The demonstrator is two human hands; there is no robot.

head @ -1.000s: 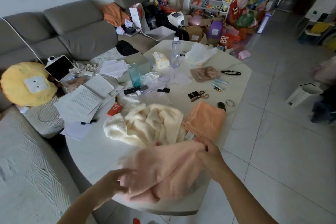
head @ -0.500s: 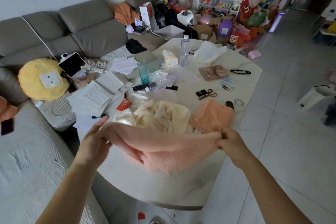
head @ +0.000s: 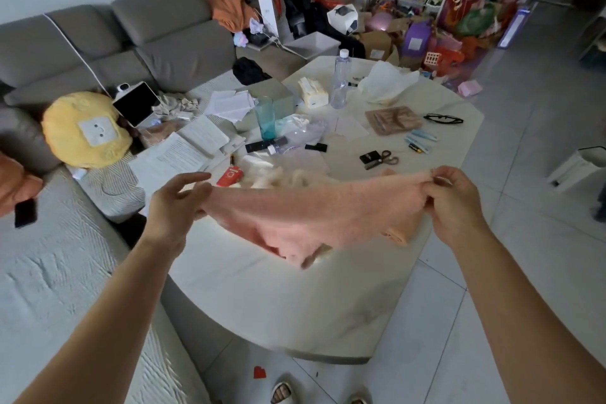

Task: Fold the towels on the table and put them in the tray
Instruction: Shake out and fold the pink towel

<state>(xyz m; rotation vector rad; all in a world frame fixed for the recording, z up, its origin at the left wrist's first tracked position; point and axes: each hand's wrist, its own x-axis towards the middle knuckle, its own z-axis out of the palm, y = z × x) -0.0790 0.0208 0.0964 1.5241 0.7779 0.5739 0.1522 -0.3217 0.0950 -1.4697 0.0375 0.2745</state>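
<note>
I held the pink towel point(head: 314, 216) stretched above the near part of the table point(head: 262, 298), one end in each hand. My left hand point(head: 177, 203) gripped the end at 9 o'clock, thumb and first fingers closed on the cloth, the others spread. My right hand point(head: 454, 203) pinched the opposite end at 3 o'clock. The hands stood well apart so that the top edge ran taut, and the rest hung in a loose sag toward 6 o'clock; I judged this a spreading-out before the first fold.

The cream towel point(head: 282, 175) lay crumpled on the table just beyond, at 12 o'clock, partly hidden by the pink one. A white tray point(head: 313, 44) stood at the table's far end. No towel had yet been folded into it.
</note>
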